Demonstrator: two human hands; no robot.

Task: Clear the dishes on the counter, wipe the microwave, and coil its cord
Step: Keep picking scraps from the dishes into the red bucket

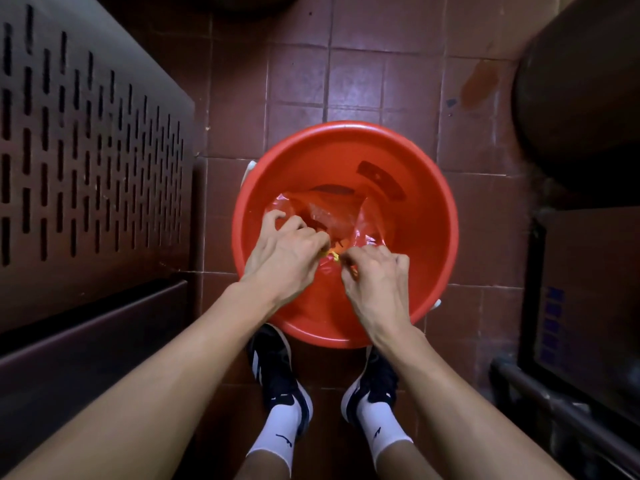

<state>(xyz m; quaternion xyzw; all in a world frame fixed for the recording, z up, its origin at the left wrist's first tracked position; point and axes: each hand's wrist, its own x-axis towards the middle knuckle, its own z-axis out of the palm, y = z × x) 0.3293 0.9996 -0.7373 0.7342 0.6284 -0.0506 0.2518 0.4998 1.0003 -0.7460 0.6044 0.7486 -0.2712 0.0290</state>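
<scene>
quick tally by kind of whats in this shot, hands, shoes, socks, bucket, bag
hands: 2, left and right, both pinching the bag
shoes: 2, black
socks: 2, white
bucket: 1, red
bag: 1, clear plastic, inside the bucket
total: 8

Two bare forearms reach forward and down, the left hand (287, 247) and right hand (375, 277) close together, fingers curled in a pinching grip.
</scene>
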